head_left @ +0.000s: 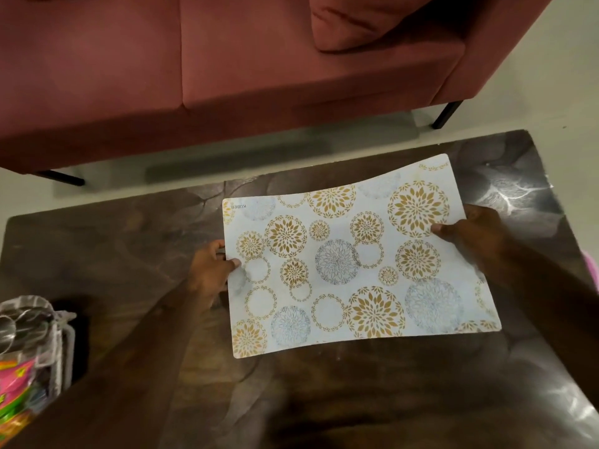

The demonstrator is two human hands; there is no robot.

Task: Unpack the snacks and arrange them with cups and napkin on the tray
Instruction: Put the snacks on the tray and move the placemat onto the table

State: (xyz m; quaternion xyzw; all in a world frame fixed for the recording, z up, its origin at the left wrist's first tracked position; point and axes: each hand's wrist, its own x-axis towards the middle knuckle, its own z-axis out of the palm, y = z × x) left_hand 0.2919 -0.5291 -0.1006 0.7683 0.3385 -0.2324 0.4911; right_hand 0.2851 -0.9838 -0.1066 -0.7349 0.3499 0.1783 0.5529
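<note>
Holding a white placemat (356, 264) with gold and grey flower circles over the dark glossy table (113, 254), left hand (210, 270) pinching its left edge, right hand (470, 234) gripping its right edge, far edge bent upward, clear bag of colourful snacks (29, 351) at the table's near left corner, pink sofa (227, 59) behind.

Dim, warm indoor light. White glare streaks the glossy dark brown marbled tabletop (515, 189) at its far right corner and near right edge. Forearms blur in shadow; wide-angle distortion bends the edges.

One placemat (356, 264), two hands, one bag (29, 345), one sofa (194, 59).
</note>
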